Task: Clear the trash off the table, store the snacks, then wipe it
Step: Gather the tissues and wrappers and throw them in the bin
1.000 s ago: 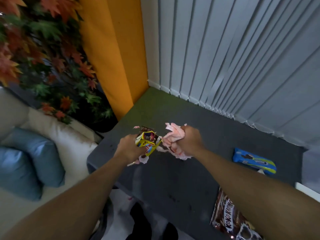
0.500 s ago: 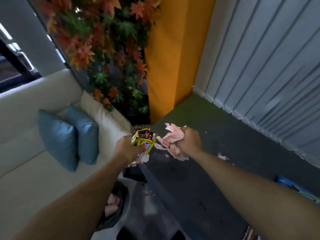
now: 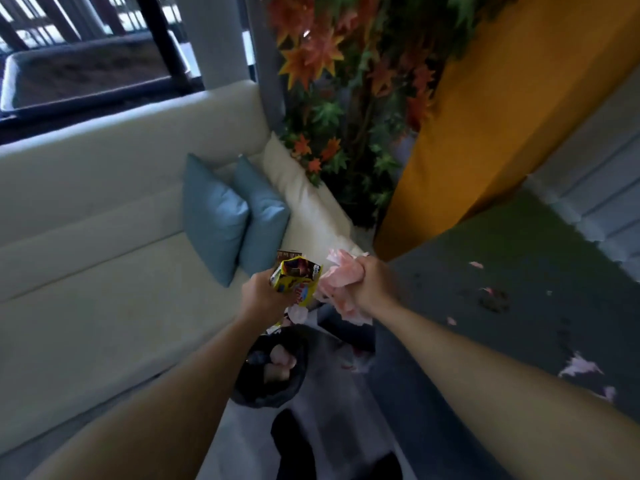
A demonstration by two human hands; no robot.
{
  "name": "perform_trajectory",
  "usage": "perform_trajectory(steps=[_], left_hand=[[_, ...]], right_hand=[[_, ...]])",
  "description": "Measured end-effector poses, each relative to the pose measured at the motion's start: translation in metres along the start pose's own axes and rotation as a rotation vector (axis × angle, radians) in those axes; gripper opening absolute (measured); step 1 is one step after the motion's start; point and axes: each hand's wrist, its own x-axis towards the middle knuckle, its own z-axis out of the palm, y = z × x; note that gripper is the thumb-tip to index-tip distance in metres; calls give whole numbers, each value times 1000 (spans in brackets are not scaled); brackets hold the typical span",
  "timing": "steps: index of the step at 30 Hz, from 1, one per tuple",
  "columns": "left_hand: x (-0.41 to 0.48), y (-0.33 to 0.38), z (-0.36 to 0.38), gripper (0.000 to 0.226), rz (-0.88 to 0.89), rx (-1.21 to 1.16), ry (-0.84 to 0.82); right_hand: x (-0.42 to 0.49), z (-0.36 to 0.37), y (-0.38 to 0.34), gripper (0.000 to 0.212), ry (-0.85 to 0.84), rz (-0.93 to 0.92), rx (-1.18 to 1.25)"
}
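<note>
Left hand grip: my left hand (image 3: 259,300) is curled tight round a crumpled yellow snack wrapper (image 3: 297,279), whose torn top sticks up out of the fist.
Under that grip: a small pale pink paper bit (image 3: 298,313) hangs just below the left fist; I cannot tell whether the fingers pinch it too.
Right hand grip: my right hand (image 3: 373,288) is clenched on a wad of pink tissue (image 3: 336,281), which bulges out to the left of the knuckles and trails below them.
Between the grips: wrapper and tissue sit just beside each other; whether they touch I cannot tell.
Below the grips: a trash bin (image 3: 264,398) with a black liner stands on the floor under my left wrist, with pale wads lying inside it.
Right of the grips: the dark grey table (image 3: 519,344) begins at my right hand and runs off to the right; the clenched hand is at its corner.
On the table: torn pink scraps (image 3: 579,367) lie well apart from the right hand, with smaller flecks and dark smudges nearer to it.
Left of the grips: a cream sofa (image 3: 104,244) carries two blue cushions (image 3: 215,216) leaning side by side, just beyond the left hand.
Beyond the grips: a plant with orange and green leaves (image 3: 332,84) stands behind the sofa end, next to an orange wall (image 3: 502,133).
Far right: pale vertical blinds (image 3: 606,174) border the table's far edge.
</note>
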Motion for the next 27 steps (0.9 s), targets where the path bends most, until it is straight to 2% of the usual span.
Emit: perform_trajectory(steps=[3,6,10,11,15,19,23,27], left_hand=[[12,-40,-5,28,-101,-16,26],[28,-80,-1,32,-231,-77,47],[50,-137,16,29,-341,-134,31],[55,-151,22,27,-364,-140,30],[75,-204,47,9,-444,-173,17],[92,-254,81,7,-518,-214,6],[104,-297,116,19,-600,-276,24],[115,-335,145,55,-644,-351,5]], right_hand=[[9,47,-11,36,-55,-8,2],[14,94,-14,23,-90,0,-2],[20,151,-8,61,-124,12,18],[22,165,-3,59,-140,30,21],[32,224,25,32,-203,83,-10],[37,280,56,31,-283,130,-129],[34,326,84,32,-317,171,-170],[33,370,110,44,-384,220,-161]])
